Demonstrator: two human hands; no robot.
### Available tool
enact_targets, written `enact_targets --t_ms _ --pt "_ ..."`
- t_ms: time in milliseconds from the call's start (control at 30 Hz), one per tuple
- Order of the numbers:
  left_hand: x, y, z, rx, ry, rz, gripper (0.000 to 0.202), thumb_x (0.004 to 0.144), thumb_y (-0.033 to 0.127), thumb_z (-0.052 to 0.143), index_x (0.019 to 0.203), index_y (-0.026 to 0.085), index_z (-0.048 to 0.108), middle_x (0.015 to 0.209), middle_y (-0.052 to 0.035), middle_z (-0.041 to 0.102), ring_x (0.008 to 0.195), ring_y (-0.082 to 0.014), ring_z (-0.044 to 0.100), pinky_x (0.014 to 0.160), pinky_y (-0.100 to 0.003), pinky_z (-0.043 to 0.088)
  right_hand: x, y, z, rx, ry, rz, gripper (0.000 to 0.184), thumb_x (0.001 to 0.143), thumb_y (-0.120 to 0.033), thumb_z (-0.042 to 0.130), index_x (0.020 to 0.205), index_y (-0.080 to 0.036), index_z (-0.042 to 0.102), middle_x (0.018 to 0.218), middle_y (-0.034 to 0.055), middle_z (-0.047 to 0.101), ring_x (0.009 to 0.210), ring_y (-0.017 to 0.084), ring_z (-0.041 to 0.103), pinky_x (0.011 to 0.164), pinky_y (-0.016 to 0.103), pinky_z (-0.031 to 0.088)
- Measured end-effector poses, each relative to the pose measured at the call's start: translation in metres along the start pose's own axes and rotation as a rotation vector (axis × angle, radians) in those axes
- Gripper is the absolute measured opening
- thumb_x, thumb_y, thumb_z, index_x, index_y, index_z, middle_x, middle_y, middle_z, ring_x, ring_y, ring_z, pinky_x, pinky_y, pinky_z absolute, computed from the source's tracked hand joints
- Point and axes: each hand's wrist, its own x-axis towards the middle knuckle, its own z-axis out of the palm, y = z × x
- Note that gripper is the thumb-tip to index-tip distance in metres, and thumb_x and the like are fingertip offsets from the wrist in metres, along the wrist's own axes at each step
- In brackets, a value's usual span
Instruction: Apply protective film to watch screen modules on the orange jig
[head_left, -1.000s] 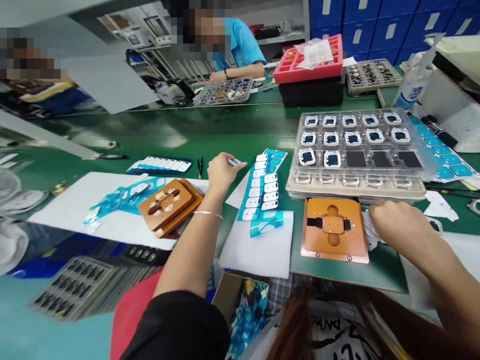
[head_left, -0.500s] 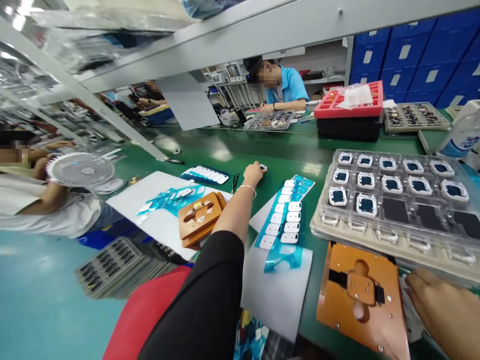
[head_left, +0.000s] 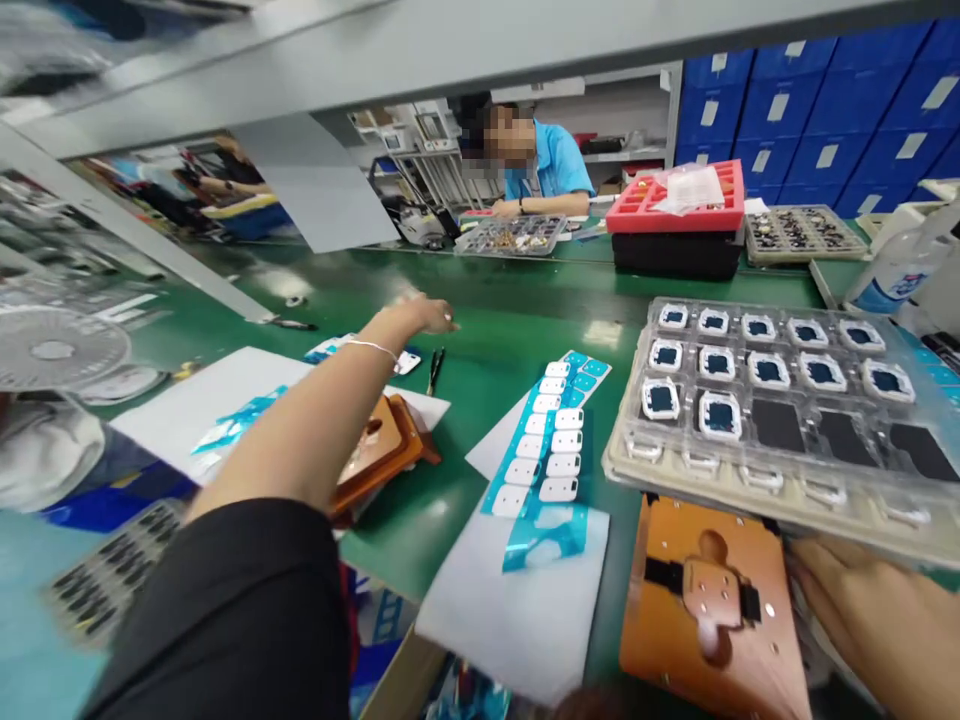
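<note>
The left hand (head_left: 420,316) reached across the green bench (head_left: 510,320), fingers too blurred to tell; the right hand (head_left: 870,630) lay under the clear tray (head_left: 780,495), fingers hidden.

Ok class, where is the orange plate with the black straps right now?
The orange plate lies at the lower right of the head view, just below the clear tray and beside the right hand.

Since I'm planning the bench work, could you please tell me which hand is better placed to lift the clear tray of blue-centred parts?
Probably the right hand: it is at the clear tray's near edge, beside the orange jig. The left hand is stretched away, out near the tweezers.
</note>
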Motion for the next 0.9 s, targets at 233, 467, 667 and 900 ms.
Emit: enact_targets --t_ms 233,467,667,900 --pt "-0.150 0.048 0.097 -0.254 -0.273 0.637 0.072 0.077 0.060 0.069 0.138 0.023 0.056 0.156 -0.0091 0.044 0.144 -0.0310 0.039 0.121 -0.040 0.029 0.028 -0.025 -0.045 -0.055 0.180 -0.195 0.038 0.102 -0.027 0.035 0.084 -0.022 0.068 0.081 0.0016 0.077 0.063 0.021 0.073 0.046 0.031 0.045" --pt "-0.193 0.048 0.131 -0.599 -0.136 0.344 0.098 0.052 0.055 0.088 0.137 0.020 0.052 0.143 -0.0165 0.039 0.137 -0.0423 0.041 0.115 -0.057 0.036 0.035 -0.031 -0.034 0.102 0.347 -0.256 0.031 0.101 -0.027 0.044 0.089 -0.020 0.072 0.088 0.0016 0.080 0.073 0.020 0.077 0.058 0.029 0.053" --pt "-0.223 0.062 0.136 -0.955 -0.058 0.277 0.086 0.037 0.017 0.096 0.117 0.024 0.065 0.149 -0.0124 0.029 0.134 -0.0364 0.045 0.113 -0.049 0.044 0.037 -0.033 -0.037 0.264 0.294 -0.348 0.025 0.099 -0.027 0.050 0.094 -0.019 0.074 0.091 0.0063 0.079 0.083 0.022 0.076 0.073 0.031 0.058" --pt "-0.298 0.064 0.116 -1.356 0.045 0.370 0.051 0.069 0.023 0.081 0.118 0.023 0.064 0.131 -0.0091 0.061 0.129 -0.0268 0.054 0.108 -0.041 0.047 0.040 -0.075 -0.050 0.534 0.337 -0.500 0.014 0.095 -0.024 0.060 0.103 -0.020 0.071 0.104 0.0097 0.076 0.096 0.023 0.073 0.086 0.038 0.059"
